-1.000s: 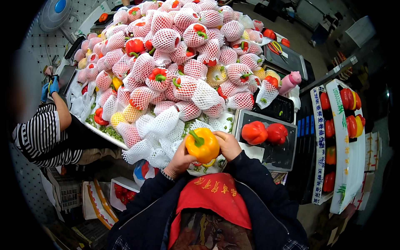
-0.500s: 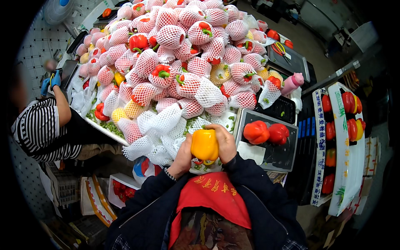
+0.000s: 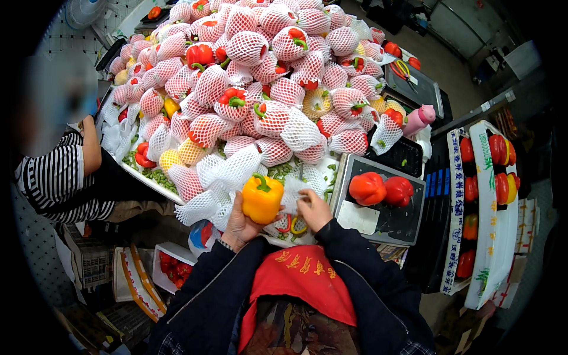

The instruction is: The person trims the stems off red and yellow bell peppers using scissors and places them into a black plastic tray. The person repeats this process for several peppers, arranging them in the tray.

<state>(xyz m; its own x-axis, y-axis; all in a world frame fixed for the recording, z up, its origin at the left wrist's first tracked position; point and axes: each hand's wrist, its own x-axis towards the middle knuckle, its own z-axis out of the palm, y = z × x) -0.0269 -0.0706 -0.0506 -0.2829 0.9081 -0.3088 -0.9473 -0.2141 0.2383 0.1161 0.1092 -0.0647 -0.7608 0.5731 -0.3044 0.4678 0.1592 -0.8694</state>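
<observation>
A yellow bell pepper (image 3: 262, 200) with a green stem rests upright in my left hand (image 3: 239, 228), whose fingers and thumb cup its left side and base. Just to its right is my right hand (image 3: 314, 209), with fingers curled together at the tips; whatever they pinch, if anything, is too blurred to make out. Scissors with red and yellow handles (image 3: 297, 227) lie on the table below and between my hands. White foam net sleeves (image 3: 228, 171) are bunched beyond the pepper.
A big heap of net-wrapped peppers (image 3: 254, 89) fills the table. Two red peppers (image 3: 367, 188) sit on a scale (image 3: 408, 220) at right, near a pink bottle (image 3: 419, 118). Foam boxes (image 3: 486, 266) of peppers stand far right. A person in a striped shirt (image 3: 50, 171) is at left.
My right hand has come off the yellow pepper and moved slightly right and down. The pepper is now in my left hand alone, shifted left and turned so its stem shows.
</observation>
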